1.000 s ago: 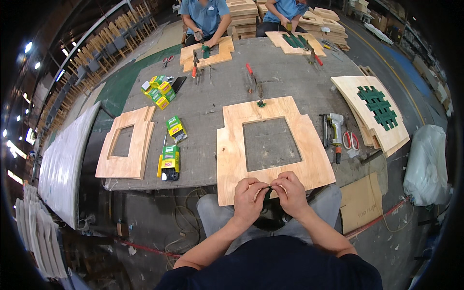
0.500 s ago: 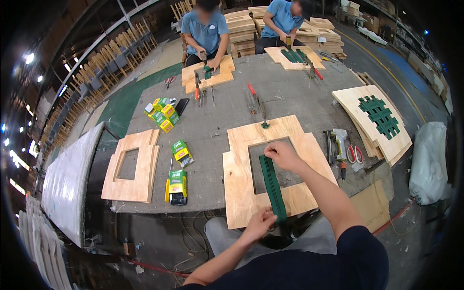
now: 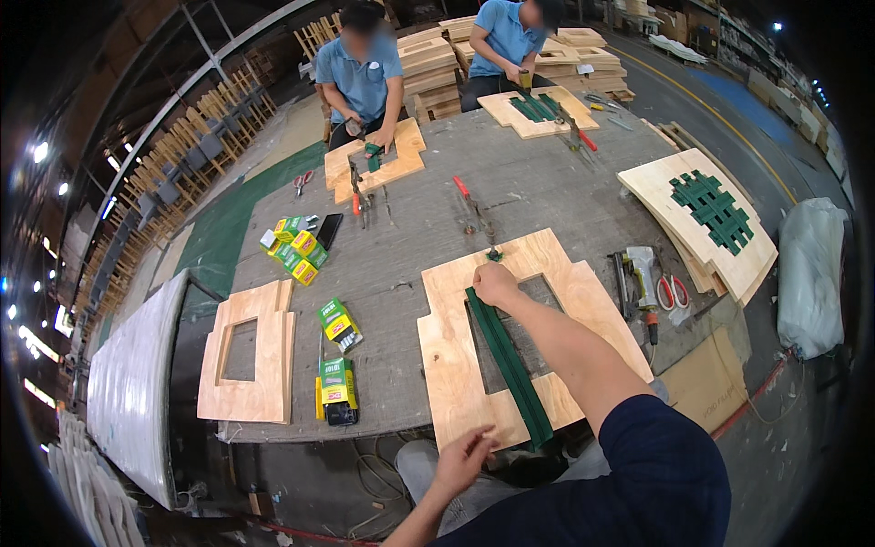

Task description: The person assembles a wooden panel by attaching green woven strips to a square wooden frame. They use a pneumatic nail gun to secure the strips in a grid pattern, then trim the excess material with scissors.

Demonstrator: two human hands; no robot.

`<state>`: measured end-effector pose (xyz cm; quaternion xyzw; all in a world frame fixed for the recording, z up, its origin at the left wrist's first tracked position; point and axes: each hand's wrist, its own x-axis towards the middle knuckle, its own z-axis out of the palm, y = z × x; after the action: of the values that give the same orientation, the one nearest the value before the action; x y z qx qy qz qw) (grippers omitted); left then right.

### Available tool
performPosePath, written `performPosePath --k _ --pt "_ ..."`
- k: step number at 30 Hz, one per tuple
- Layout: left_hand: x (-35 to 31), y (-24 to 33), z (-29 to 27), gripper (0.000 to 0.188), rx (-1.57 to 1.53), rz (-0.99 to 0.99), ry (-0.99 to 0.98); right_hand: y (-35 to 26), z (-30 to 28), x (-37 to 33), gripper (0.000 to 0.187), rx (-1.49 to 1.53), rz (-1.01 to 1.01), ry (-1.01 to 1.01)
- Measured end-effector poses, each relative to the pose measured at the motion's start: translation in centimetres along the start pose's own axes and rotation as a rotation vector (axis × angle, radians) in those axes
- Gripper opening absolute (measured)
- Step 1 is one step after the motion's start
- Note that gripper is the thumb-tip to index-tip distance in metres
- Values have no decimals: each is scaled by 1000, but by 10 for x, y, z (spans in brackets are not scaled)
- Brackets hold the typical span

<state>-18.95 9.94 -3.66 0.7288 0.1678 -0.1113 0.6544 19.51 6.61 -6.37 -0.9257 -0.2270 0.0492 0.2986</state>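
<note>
In front of me a plywood frame [image 3: 447,346] with a rectangular opening lies on the table, reaching over its near edge. A dark green webbing strap [image 3: 512,372] runs lengthwise across the opening and over the frame's near side. My right hand [image 3: 495,283] is closed on the strap's far end, by the far rim of the opening. Left of the strap's near end, my left hand [image 3: 465,463] is off the strap, fingers apart and holding nothing. Beyond my right hand, a small dark green piece [image 3: 494,255] sits at the frame's far edge.
A nail gun [image 3: 643,278] and red-handled scissors [image 3: 673,292] lie at right, near panels with woven green straps [image 3: 711,214]. Staple boxes [image 3: 337,383] and more wooden frames [image 3: 208,365] are at left. Two people in blue shirts [image 3: 360,82] work across the table [image 3: 401,219].
My right hand has carried the strap's far end forward and slightly left, toward the opening's far rim. My left hand has drawn back from the strap, to the left and nearer me.
</note>
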Motion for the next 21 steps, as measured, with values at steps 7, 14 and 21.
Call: performPosePath --k 7,14,21 --pt "142 50 -30 35 615 600 341 11 1 -4 9 26 103 28" --pt "238 60 -42 52 1114 530 426 -18 -17 0 13 36 165 -100" --pt "253 54 -34 54 1151 491 438 -6 -18 7 14 21 213 -183"
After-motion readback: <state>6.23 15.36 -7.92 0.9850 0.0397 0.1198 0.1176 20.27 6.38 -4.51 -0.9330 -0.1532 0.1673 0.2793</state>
